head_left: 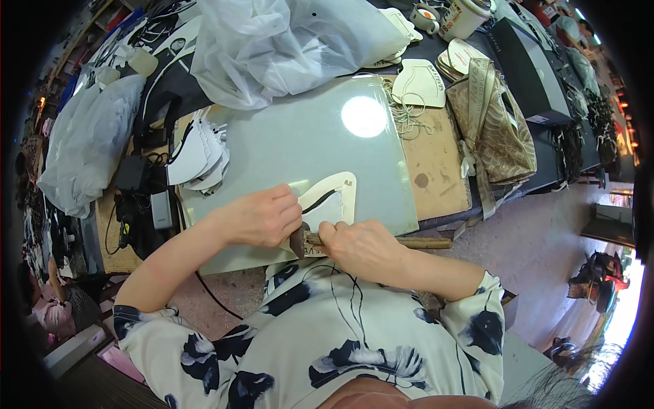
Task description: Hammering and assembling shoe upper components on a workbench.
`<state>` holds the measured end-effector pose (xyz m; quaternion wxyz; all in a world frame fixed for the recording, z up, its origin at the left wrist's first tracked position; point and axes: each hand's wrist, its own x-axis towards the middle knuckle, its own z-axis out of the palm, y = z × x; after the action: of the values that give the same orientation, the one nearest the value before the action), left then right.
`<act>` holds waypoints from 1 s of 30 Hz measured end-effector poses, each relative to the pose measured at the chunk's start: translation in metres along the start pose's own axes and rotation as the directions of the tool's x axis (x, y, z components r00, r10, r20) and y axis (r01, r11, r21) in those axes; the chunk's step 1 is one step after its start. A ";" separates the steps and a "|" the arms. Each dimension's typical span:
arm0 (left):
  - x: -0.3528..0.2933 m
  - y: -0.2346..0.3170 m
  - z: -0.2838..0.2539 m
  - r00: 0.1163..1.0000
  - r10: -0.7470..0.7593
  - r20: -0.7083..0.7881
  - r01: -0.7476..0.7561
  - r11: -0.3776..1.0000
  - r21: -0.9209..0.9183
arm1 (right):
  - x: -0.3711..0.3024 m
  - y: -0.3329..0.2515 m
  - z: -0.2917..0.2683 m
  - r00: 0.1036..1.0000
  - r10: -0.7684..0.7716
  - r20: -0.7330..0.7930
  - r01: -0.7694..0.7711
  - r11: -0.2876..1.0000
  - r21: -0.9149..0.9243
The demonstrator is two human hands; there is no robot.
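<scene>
My right hand (364,249) is wrapped round the wooden handle of a hammer (426,243), whose dark metal head points toward my left hand. My left hand (268,217) is closed right beside the hammer head, its fingertips pinched over the near edge of a work piece; what they grip is hidden. Beneath both hands lies a cream card template (346,194) with a curved outline. A white piece (327,210) with a black curved edge rests on it. Both lie on a pale grey-green sheet (286,143) covering the bench.
A stack of white cut pieces (197,160) is at the left, by a black cable and adapter (161,210). Clear plastic bags (286,48) lie at the back. To the right are card templates (419,83), string (409,119), a brown patterned bag (494,126) and a black box (528,71).
</scene>
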<state>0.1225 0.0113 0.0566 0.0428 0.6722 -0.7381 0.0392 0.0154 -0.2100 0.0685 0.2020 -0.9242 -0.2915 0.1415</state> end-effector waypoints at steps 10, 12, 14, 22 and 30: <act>-0.012 0.000 -0.003 0.979 -0.182 -0.087 0.165 0.970 -0.180 | 0.000 0.001 -0.002 1.000 -0.015 0.008 0.015 1.000 0.006; -0.008 0.004 -0.005 0.980 -0.187 -0.073 0.171 0.968 -0.184 | -0.001 0.001 -0.003 1.000 0.011 0.018 -0.012 1.000 0.024; -0.003 0.006 -0.003 0.961 -0.249 -0.117 0.220 0.950 -0.221 | -0.001 0.002 0.000 0.999 -0.022 0.029 0.022 1.000 0.001; -0.014 0.030 0.008 0.787 -0.542 -0.294 0.462 0.834 -0.301 | -0.036 0.047 -0.024 0.909 0.258 -0.329 -0.228 0.965 0.126; -0.005 0.043 0.002 0.755 -0.587 -0.291 0.508 0.805 -0.305 | -0.034 0.120 -0.016 0.716 0.518 -0.468 -0.621 0.779 -0.087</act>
<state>0.0799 0.0196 0.0541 0.2612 0.8311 -0.4854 0.0744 0.0527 -0.3248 0.0325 0.0937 -0.9938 0.0451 -0.0404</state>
